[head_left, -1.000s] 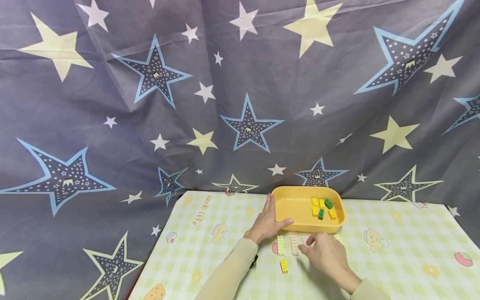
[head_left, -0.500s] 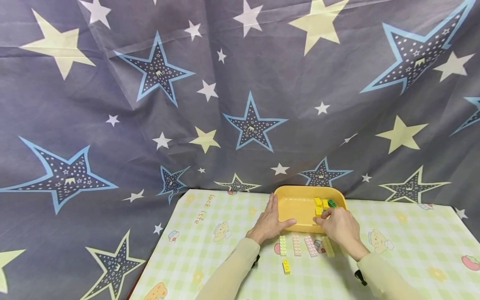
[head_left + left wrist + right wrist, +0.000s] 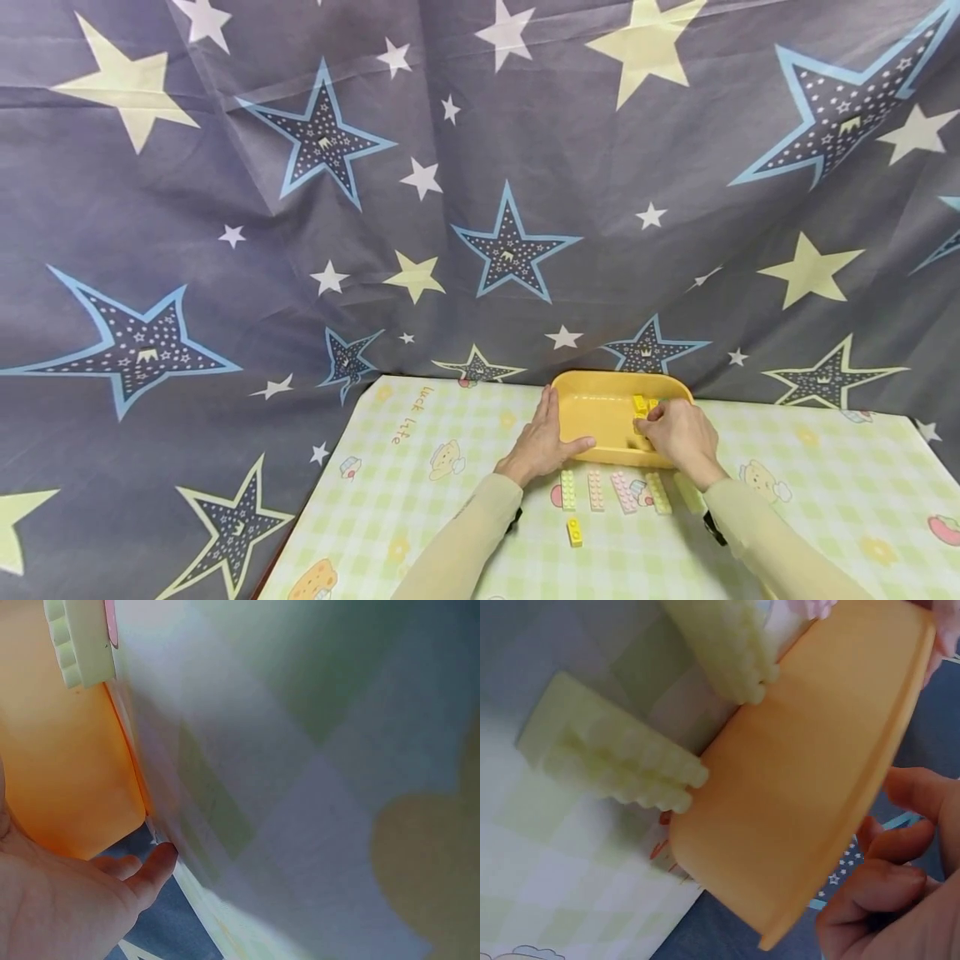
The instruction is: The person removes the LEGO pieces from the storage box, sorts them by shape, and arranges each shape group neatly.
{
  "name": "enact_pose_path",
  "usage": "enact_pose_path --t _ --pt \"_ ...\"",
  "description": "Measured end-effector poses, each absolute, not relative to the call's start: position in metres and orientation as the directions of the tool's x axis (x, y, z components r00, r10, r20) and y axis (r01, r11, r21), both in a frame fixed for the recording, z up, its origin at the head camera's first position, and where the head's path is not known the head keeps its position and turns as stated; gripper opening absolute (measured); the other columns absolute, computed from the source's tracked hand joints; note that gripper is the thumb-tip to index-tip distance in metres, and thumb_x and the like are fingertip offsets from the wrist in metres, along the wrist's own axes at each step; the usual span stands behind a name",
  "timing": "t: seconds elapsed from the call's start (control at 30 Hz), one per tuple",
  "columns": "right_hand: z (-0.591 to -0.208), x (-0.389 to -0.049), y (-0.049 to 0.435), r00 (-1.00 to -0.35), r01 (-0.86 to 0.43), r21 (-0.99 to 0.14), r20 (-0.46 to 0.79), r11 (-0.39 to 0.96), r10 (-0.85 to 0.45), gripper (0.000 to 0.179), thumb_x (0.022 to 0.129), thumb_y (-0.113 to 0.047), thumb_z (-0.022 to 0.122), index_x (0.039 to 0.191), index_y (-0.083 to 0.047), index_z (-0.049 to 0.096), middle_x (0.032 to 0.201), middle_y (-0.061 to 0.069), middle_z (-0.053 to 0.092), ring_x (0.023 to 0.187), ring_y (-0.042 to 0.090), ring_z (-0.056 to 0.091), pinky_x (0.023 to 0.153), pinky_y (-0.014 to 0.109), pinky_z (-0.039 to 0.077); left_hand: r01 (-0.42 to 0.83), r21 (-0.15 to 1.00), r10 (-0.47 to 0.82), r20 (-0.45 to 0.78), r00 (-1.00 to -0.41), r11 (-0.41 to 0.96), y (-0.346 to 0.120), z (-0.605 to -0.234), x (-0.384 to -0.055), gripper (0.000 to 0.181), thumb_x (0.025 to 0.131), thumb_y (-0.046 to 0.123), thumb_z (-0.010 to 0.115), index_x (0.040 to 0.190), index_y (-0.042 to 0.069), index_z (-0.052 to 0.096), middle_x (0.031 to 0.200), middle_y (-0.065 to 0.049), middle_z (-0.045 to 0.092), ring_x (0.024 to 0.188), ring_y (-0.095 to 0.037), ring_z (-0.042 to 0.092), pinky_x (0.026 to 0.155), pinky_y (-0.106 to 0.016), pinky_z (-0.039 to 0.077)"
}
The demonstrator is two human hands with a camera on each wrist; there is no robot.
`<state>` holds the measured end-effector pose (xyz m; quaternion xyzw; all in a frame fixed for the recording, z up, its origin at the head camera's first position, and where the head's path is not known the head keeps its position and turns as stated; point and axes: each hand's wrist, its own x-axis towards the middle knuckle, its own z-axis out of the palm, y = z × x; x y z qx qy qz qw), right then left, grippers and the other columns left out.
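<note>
A yellow tray [image 3: 592, 456] stands at the back of the table. My left hand [image 3: 537, 443] rests against its left end, fingers stretched along the side and thumb over the front rim. My right hand [image 3: 684, 437] reaches into the tray's right part with bent fingers, its fingertips at small yellow toy bricks [image 3: 640, 403]. The hand covers the other bricks there, and whether it pinches one is hidden. In the right wrist view, bent fingers [image 3: 889, 889] show beyond the tray wall [image 3: 795, 765]. A yellow two-stud brick [image 3: 574, 532] lies on the cloth in front.
Before the tray lies a row of long studded bricks: a pale green one [image 3: 567, 490], two pink ones [image 3: 596, 490], and two yellow-green ones [image 3: 658, 493], the last partly under the right forearm. A star-patterned curtain [image 3: 420, 333] hangs behind the checked tablecloth [image 3: 420, 533].
My right hand has moved from above the row of long bricks up into the tray, and lately further over the small bricks there. My left hand keeps its place on the tray.
</note>
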<state>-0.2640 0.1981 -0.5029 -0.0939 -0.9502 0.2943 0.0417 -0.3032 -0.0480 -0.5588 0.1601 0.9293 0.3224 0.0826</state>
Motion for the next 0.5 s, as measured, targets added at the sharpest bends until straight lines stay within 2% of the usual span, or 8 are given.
enact_pose_path --t 0.2,0.5 --pt "-0.512 -0.275 0.199 -0.983 0.147 -0.575 0.007 0.805 0.185 0.025 0.092 -0.028 0.084 0.076 -0.01 0.076 0.073 0.006 0.073 0.066 0.021 0.062 0.053 0.032 0.043 0.239 0.625 0.345 -0.052 -0.937 0.743 -0.048 -0.56 -0.304 0.118 0.1 0.065 0.069 0.176 0.006 0.0 0.186 -0.016 -0.002 0.169 -0.037 0.027 0.132 -0.063 0.034" --pt "-0.524 -0.286 0.202 -0.979 0.193 -0.538 -0.048 0.82 0.2 0.033 0.09 -0.029 0.084 0.066 -0.014 0.069 0.067 0.002 0.064 0.066 0.022 0.059 0.053 0.034 0.041 0.234 0.627 0.343 -0.056 -0.938 0.743 -0.046 -0.56 -0.305 0.119 0.1 0.064 0.071 0.176 0.006 0.001 0.187 -0.015 -0.001 0.17 -0.036 0.025 0.132 -0.063 0.035"
